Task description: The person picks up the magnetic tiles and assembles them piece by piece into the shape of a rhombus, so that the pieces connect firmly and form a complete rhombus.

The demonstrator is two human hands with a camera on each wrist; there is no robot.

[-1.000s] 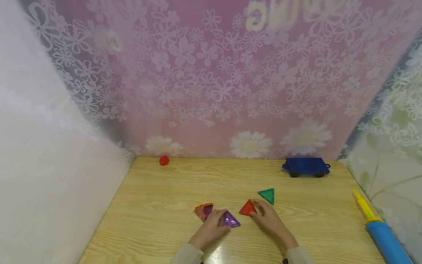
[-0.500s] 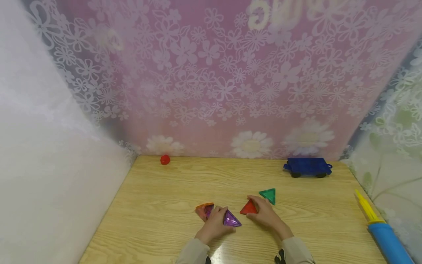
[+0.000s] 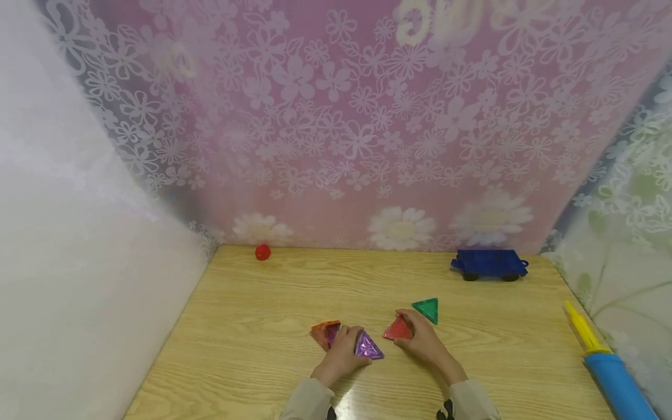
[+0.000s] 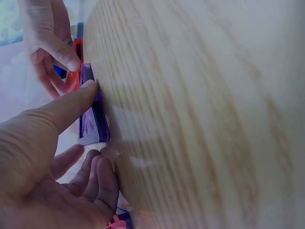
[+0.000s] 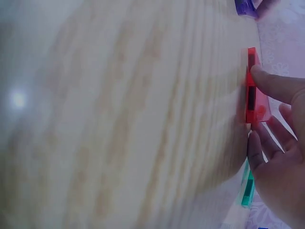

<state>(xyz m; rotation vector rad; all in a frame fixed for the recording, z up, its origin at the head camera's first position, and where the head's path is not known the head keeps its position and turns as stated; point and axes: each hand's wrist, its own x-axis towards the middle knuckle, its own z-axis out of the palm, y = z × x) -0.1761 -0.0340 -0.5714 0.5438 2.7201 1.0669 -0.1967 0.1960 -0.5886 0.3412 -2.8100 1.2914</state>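
Note:
My left hand point(image 3: 343, 352) pinches a purple triangular magnetic tile point(image 3: 369, 347) between thumb and fingers, at the near middle of the table. In the left wrist view its thumb presses the edge of this tile point(image 4: 93, 112). To the right, my right hand point(image 3: 424, 341) grips a red triangular magnetic tile point(image 3: 397, 329), thumb on the near side and fingers on the far side. The right wrist view shows the red tile point(image 5: 251, 90) low over the wood. A small gap separates the two tiles in the head view. A green triangular tile point(image 3: 427, 310) lies just beyond the right hand.
Orange and purple tiles point(image 3: 324, 333) lie beside the left hand, partly covered by it. Along the table's back edge are a small red ball point(image 3: 262, 252) and a blue toy wagon point(image 3: 489, 264). A blue pump point(image 3: 616, 379) with a yellow nozzle lies at the right edge.
My right hand's fingers have moved further round the red tile. Both held tiles catch the light differently now, the red looking paler. The left hand keeps its hold, nearly in place.

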